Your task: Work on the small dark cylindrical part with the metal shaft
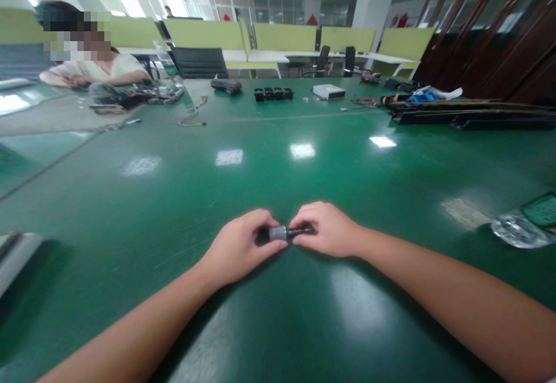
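A small cylindrical part (278, 233), grey with a dark threaded or ribbed shaft pointing right, lies on its side low over the green table (269, 180). My left hand (243, 244) curls its thumb and fingers round the grey end. The dark shaft sits between the thumb and fingers of my right hand (324, 229). The tips of both hands nearly meet at the middle of the part. Fingers hide its left end.
A row of black parts (273, 94), a silver box (329, 91) and a cable (191, 122) lie at the back. Black rails (478, 117) are at the back right, clear plastic (519, 231) at the right, a pale object (19, 255) at the left. A person (104, 67) sits back left.
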### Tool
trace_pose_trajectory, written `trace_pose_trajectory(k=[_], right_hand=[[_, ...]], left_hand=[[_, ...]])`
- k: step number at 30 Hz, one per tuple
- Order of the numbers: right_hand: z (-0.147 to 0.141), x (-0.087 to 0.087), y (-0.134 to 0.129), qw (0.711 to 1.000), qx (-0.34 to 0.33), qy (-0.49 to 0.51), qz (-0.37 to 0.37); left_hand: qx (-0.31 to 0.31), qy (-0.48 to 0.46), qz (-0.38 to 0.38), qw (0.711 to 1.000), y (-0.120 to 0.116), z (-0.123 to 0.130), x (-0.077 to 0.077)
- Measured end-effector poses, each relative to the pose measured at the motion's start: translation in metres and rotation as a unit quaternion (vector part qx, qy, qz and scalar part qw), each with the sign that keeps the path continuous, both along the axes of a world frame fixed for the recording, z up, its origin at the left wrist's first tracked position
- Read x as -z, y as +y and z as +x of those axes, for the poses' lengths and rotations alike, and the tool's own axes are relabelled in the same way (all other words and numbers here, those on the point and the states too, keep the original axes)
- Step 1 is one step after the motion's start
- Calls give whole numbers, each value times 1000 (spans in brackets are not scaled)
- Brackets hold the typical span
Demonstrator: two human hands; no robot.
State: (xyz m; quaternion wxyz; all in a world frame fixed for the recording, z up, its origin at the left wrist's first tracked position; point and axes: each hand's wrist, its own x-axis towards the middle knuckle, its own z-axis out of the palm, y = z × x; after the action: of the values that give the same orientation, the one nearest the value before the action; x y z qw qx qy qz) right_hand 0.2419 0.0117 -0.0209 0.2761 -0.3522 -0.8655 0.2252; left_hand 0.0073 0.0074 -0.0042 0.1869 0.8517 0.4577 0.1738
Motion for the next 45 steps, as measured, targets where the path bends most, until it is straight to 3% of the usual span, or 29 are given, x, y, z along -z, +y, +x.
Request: trace_pose_trajectory(k=[45], right_hand=[[5,-1,-5,999,36,5,-14]], left_hand=[[7,-15,-7,1000,0,-2,0]])
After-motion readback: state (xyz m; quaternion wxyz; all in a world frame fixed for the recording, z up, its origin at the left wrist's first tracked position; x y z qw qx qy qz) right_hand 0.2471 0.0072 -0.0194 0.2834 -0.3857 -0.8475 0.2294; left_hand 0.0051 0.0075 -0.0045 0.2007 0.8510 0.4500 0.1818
